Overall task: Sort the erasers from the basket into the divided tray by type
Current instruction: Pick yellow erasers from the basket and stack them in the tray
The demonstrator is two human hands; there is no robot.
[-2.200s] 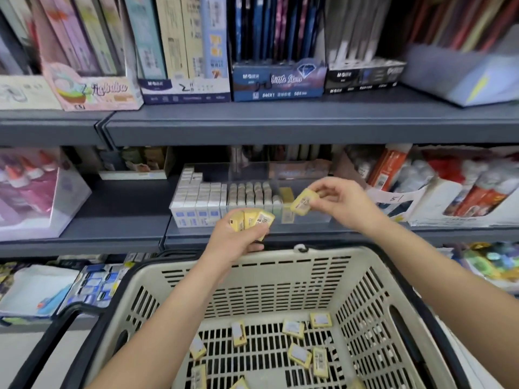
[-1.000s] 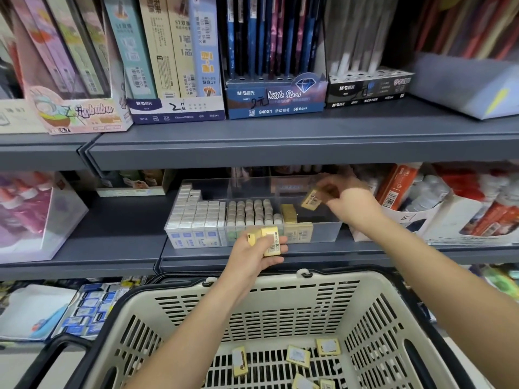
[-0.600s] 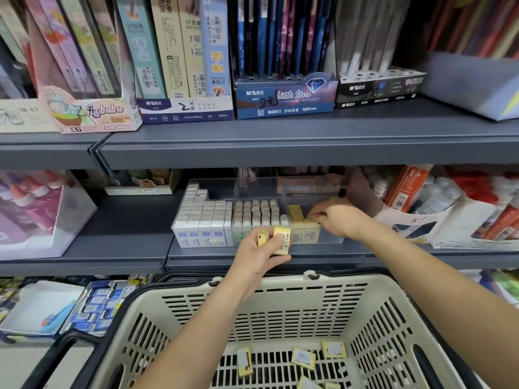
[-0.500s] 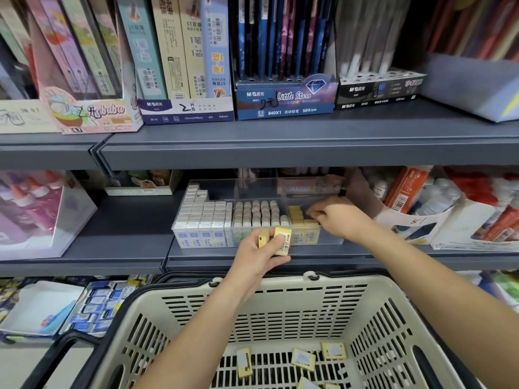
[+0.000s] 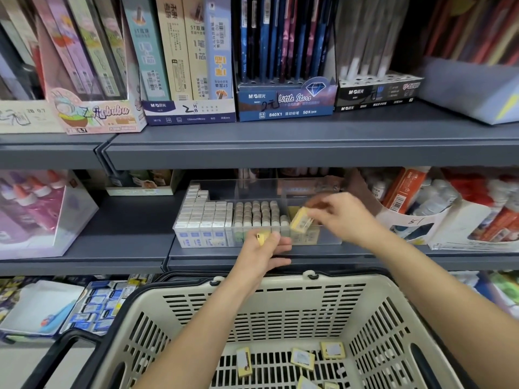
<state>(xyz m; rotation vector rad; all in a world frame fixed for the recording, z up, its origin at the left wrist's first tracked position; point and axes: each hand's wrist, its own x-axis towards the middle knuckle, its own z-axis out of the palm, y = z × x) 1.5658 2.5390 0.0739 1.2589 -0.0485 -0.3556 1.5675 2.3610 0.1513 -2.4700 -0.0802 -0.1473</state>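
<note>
A clear divided tray (image 5: pixel 327 240) stands on the middle shelf, with rows of white erasers (image 5: pixel 202 217) at its left, grey-topped erasers (image 5: pixel 257 214) in the middle and yellow ones at its right. My right hand (image 5: pixel 341 216) pinches a yellow eraser (image 5: pixel 300 220) over the tray's right compartment. In front of the tray, my left hand (image 5: pixel 262 255) grips another yellow eraser (image 5: pixel 262 237). Below, the beige basket (image 5: pixel 280 299) holds several loose yellow erasers (image 5: pixel 302 359).
A grey shelf (image 5: pixel 309 141) overhangs the tray and carries boxes of pencils and leads. Glue bottles (image 5: pixel 407 189) stand to the tray's right, a pink display box (image 5: pixel 36 214) to its left. The lower shelf holds packs of blue erasers (image 5: pixel 95 307).
My right hand left the earlier yellow eraser in the tray, took another from my left hand and now holds it above the right compartment. My left hand holds fewer erasers.
</note>
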